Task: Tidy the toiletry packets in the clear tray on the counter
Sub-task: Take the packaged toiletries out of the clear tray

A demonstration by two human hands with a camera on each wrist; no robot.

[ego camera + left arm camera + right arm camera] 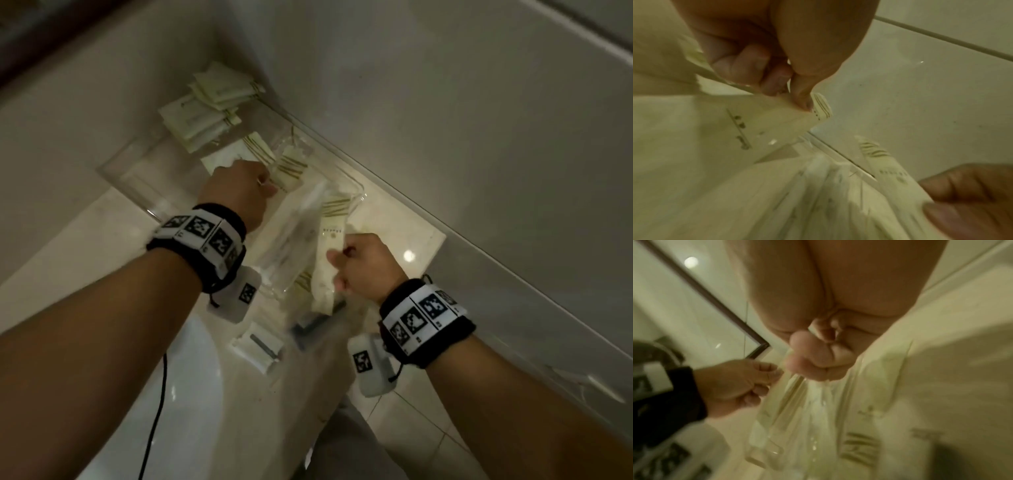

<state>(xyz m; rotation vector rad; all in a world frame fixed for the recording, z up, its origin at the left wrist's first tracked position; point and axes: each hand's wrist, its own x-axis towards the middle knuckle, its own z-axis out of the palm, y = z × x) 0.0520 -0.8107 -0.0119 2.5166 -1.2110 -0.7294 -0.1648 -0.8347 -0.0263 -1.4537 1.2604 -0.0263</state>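
Clear plastic tray [137,178] on pale stone tabletop [394,233] — cream packets stacked [219,92] at far end, done. Left hand [236,192] grip pinches small striped packet [821,105]; right hand [368,263] grip holds long cream sachets [329,253], seemingly over tray's near end — still unsorted.

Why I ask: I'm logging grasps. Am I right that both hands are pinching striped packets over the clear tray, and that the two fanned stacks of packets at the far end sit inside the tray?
Not quite. The head view shows the two fanned stacks lying on the counter beyond the clear tray's far end, not inside it. The rest holds: the left hand and the right hand each pinch a striped packet over the tray.
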